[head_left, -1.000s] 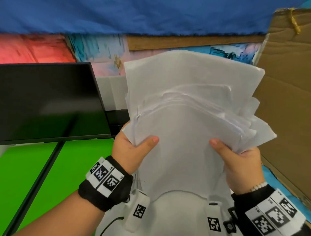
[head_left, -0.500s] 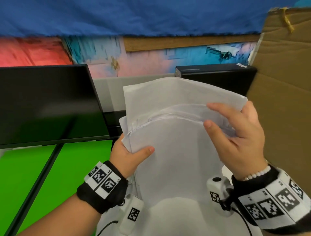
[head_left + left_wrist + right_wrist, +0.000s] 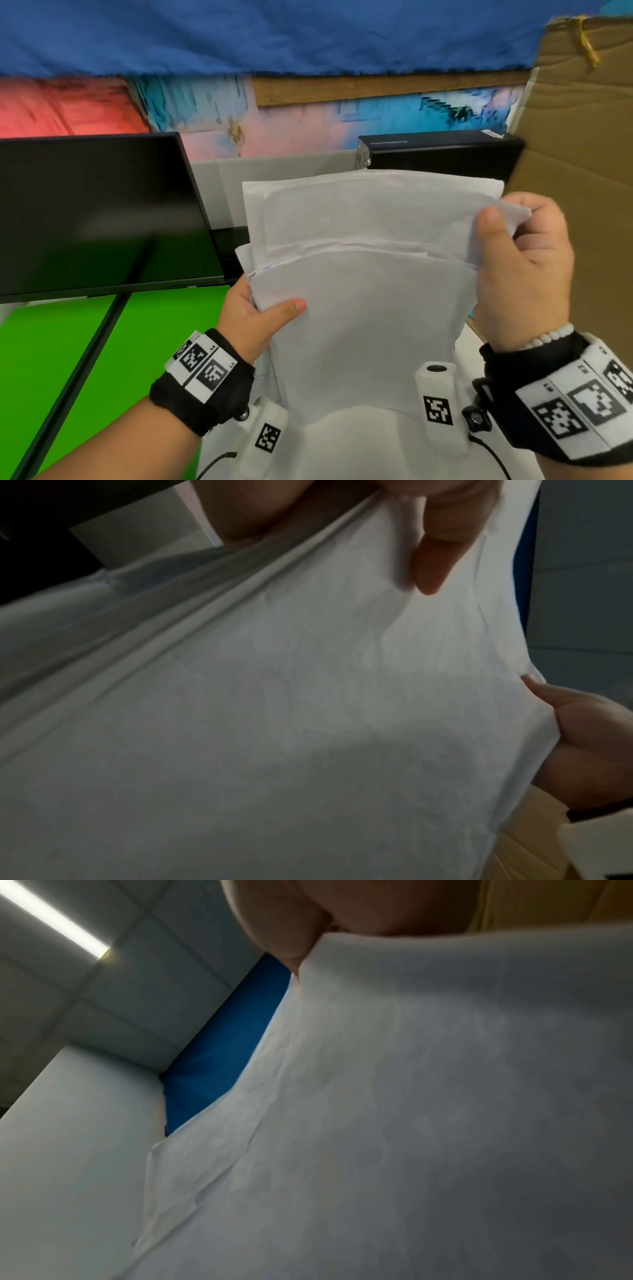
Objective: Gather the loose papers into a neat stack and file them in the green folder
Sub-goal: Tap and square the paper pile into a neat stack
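Note:
A bundle of white papers (image 3: 363,308) stands roughly upright in front of me, its top edges uneven, with a few sheets sticking up above the rest. My left hand (image 3: 260,313) grips the bundle's left edge, thumb across the front sheet. My right hand (image 3: 513,260) pinches the upper right corner of the taller sheets. The papers (image 3: 274,710) fill the left wrist view, and the papers (image 3: 428,1123) also fill the right wrist view. A bright green surface (image 3: 102,359), perhaps the folder, lies flat at lower left under a dark bar.
A black monitor (image 3: 96,216) stands at the left, a black box (image 3: 442,150) sits behind the papers, and a brown cardboard panel (image 3: 579,171) rises at the right. Blue cloth (image 3: 274,34) hangs overhead.
The bundle has dropped lower. My right hand left the lower right edge and moved up to the upper right corner. The left hand kept its grip.

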A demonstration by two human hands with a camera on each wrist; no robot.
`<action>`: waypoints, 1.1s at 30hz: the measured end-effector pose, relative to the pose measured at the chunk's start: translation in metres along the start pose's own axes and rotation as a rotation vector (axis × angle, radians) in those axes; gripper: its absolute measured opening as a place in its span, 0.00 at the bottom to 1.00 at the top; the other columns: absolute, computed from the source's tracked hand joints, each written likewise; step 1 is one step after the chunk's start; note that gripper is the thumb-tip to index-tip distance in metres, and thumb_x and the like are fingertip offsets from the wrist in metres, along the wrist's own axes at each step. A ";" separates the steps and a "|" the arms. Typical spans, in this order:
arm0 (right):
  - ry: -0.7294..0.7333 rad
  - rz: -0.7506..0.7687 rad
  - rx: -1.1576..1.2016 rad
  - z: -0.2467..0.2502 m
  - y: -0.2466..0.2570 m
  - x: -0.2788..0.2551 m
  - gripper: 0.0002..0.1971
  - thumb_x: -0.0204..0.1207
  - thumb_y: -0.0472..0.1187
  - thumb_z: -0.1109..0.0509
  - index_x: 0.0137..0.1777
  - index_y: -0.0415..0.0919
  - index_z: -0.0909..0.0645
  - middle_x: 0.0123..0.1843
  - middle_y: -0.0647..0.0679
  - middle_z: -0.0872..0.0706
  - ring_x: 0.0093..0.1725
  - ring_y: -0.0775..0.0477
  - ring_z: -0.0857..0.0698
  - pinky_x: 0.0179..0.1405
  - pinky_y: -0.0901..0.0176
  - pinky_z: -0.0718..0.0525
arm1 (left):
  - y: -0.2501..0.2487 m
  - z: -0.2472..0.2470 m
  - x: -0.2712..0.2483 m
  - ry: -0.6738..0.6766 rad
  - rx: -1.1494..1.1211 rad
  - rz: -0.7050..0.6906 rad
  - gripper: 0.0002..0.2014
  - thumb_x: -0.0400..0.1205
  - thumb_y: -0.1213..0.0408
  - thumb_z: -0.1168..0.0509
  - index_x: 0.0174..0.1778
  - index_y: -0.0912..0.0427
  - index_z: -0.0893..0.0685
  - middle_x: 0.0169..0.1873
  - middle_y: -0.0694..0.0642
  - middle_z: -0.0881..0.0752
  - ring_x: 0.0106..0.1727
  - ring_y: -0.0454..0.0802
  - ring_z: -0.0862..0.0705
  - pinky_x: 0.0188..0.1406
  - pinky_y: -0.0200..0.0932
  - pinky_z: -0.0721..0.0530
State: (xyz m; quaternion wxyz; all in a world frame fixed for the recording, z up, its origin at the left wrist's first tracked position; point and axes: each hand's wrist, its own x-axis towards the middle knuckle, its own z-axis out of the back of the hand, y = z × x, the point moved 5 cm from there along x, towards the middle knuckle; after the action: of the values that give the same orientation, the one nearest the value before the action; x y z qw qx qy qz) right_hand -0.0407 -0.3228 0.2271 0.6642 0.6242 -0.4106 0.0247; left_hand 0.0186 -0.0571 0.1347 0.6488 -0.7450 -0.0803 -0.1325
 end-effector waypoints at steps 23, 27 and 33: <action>0.253 -0.539 0.064 0.003 -0.104 -0.041 0.12 0.71 0.33 0.26 0.44 0.54 0.13 0.40 0.56 0.07 0.39 0.55 0.09 0.43 0.54 0.15 | 0.023 0.031 0.014 -0.069 -0.218 0.106 0.31 0.45 0.54 0.16 0.44 0.51 0.15 0.39 0.49 0.09 0.40 0.44 0.12 0.43 0.40 0.12; 0.283 -0.553 0.058 0.005 -0.105 -0.041 0.15 0.71 0.36 0.26 0.42 0.63 0.12 0.43 0.58 0.08 0.45 0.52 0.10 0.45 0.53 0.16 | 0.028 0.035 0.011 -0.182 -0.075 0.138 0.08 0.71 0.72 0.28 0.38 0.53 0.11 0.33 0.49 0.08 0.41 0.52 0.13 0.47 0.43 0.13; 0.310 -0.536 0.053 0.007 -0.097 -0.037 0.13 0.73 0.32 0.28 0.45 0.54 0.16 0.36 0.61 0.08 0.36 0.61 0.11 0.36 0.64 0.15 | 0.006 0.034 0.014 -0.288 0.165 0.024 0.16 0.75 0.74 0.32 0.28 0.47 0.12 0.24 0.43 0.12 0.31 0.44 0.16 0.40 0.39 0.15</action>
State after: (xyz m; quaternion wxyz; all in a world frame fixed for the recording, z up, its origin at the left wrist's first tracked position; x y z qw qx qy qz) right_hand -0.0155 -0.3320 0.1265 0.6851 0.7163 -0.1243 -0.0459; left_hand 0.0367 -0.0248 0.1286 0.6913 -0.7012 -0.1744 -0.0097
